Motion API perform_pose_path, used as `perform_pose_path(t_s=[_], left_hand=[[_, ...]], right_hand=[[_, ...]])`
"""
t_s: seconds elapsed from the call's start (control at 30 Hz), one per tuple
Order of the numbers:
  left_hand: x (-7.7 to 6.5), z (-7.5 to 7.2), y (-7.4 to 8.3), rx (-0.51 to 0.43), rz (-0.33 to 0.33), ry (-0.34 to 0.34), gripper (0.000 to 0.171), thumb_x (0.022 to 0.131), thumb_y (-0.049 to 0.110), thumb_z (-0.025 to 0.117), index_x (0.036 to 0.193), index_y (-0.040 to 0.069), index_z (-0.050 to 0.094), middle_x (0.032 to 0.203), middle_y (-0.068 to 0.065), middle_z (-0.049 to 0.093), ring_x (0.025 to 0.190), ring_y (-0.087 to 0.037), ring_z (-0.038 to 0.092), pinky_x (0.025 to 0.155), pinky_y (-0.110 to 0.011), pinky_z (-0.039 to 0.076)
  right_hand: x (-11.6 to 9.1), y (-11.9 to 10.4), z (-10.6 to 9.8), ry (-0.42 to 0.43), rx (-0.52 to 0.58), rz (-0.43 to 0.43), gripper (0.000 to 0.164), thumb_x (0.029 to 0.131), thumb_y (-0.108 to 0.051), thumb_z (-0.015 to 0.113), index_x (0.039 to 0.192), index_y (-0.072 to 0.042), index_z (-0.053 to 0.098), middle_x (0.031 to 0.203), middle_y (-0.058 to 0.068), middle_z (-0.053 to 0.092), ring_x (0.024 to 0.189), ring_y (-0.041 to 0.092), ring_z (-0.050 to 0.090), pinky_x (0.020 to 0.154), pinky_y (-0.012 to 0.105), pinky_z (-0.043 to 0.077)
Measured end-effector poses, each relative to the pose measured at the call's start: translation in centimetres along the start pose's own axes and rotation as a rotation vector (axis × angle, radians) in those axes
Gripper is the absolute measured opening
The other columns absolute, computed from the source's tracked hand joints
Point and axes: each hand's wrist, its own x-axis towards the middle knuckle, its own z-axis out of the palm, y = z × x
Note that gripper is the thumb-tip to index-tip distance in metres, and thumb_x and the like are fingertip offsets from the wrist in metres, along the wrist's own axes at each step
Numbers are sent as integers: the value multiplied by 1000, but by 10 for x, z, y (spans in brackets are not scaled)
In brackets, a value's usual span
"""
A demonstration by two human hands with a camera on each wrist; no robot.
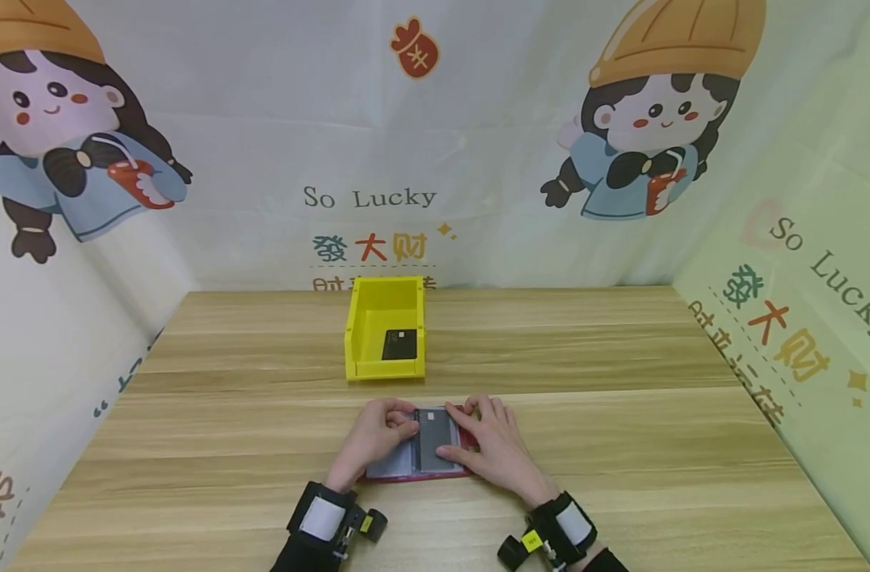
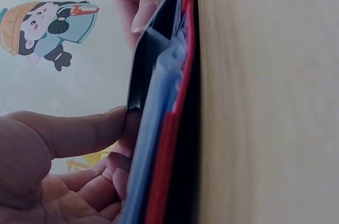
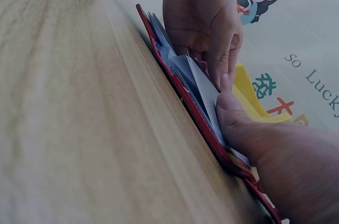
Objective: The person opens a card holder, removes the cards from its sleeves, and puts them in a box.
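Note:
A red-covered card holder (image 1: 397, 461) with clear plastic sleeves lies opened on the wooden table. A dark grey bank card (image 1: 435, 445) with a small chip mark sits at its right-hand sleeves, its left edge raised in the left wrist view (image 2: 136, 70). My left hand (image 1: 379, 435) pinches that edge between thumb and finger. From the other side, my right hand (image 1: 497, 445) rests its thumb and index fingertips on the card, the remaining fingers extended past the holder's right edge. Several sleeves (image 3: 175, 57) stand bent up in the right wrist view.
Behind the holder stands a yellow open-front bin (image 1: 384, 369) with a black card (image 1: 400, 345) inside. A printed cloth backdrop (image 1: 492, 143) rises at the table's back and sides. Both wrists wear black straps with cameras (image 1: 373, 524).

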Motion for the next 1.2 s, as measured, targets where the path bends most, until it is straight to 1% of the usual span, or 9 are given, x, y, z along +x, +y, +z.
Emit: perform_pose_path(t_s=[0.2, 0.37, 0.47, 0.63, 0.77, 0.87, 1.0, 1.13, 1.2], left_hand=[[0, -1, 2, 20, 5, -13, 26, 93, 4, 65, 118, -5, 66, 84, -7, 65, 73, -14, 53, 66, -25, 42], [-2, 0, 4, 40, 6, -16, 37, 89, 11, 74, 120, -5, 64, 79, -5, 66, 70, -13, 52, 64, -25, 39], [-3, 1, 4, 36, 18, -11, 40, 86, 9, 77, 119, -7, 63, 75, -4, 65, 66, -12, 52, 60, -24, 38], [-3, -1, 5, 19, 16, -13, 37, 86, 5, 76, 118, -9, 64, 76, -6, 66, 66, -12, 52, 60, -23, 39], [-2, -4, 5, 27, -11, -32, 36, 88, 6, 74, 119, -9, 64, 78, -6, 66, 68, -13, 53, 62, -24, 40], [-3, -8, 7, 43, -48, -45, 34, 88, 7, 74, 118, -7, 65, 79, -6, 65, 71, -14, 53, 64, -25, 40], [-2, -11, 9, 48, -81, -71, 25, 89, 8, 73, 110, -4, 67, 81, -6, 64, 73, -16, 53, 65, -26, 40], [-2, -14, 9, 41, -77, -92, 15, 90, 7, 71, 102, -3, 70, 81, -7, 65, 73, -16, 54, 64, -26, 41], [-2, -15, 9, 45, -76, -93, 14, 91, 7, 70, 101, -3, 71, 82, -7, 66, 73, -15, 55, 65, -26, 43]], right_hand=[[0, 1, 1, -3, -20, 3, 68, 87, -50, 73, 143, -15, 57, 114, 2, 44, 104, 22, 38, 89, 37, 28], [0, 1, 1, -2, -20, 2, 68, 87, -50, 73, 144, -15, 57, 113, 2, 43, 103, 21, 37, 88, 37, 28], [-1, 1, 0, 3, -20, -3, 69, 87, -50, 73, 144, -14, 57, 113, 2, 43, 103, 21, 37, 89, 37, 28], [0, 2, 1, 7, -19, -12, 69, 88, -50, 72, 144, -15, 56, 114, 3, 43, 105, 21, 37, 89, 37, 29], [0, 1, 0, -5, -14, -9, 70, 88, -52, 72, 145, -15, 55, 115, 3, 43, 104, 22, 37, 90, 38, 29], [0, -1, -1, -11, -4, -2, 71, 88, -52, 72, 145, -14, 55, 115, 4, 43, 104, 22, 37, 90, 38, 28], [0, -2, 0, -9, 6, 9, 71, 87, -52, 72, 145, -14, 55, 115, 4, 43, 103, 22, 36, 90, 38, 28], [0, -1, 0, -3, 0, 8, 70, 87, -52, 72, 145, -14, 55, 114, 3, 43, 102, 22, 35, 89, 37, 27], [0, 0, 0, 3, 0, 4, 70, 87, -52, 73, 145, -15, 55, 114, 3, 43, 101, 22, 35, 89, 37, 27]])
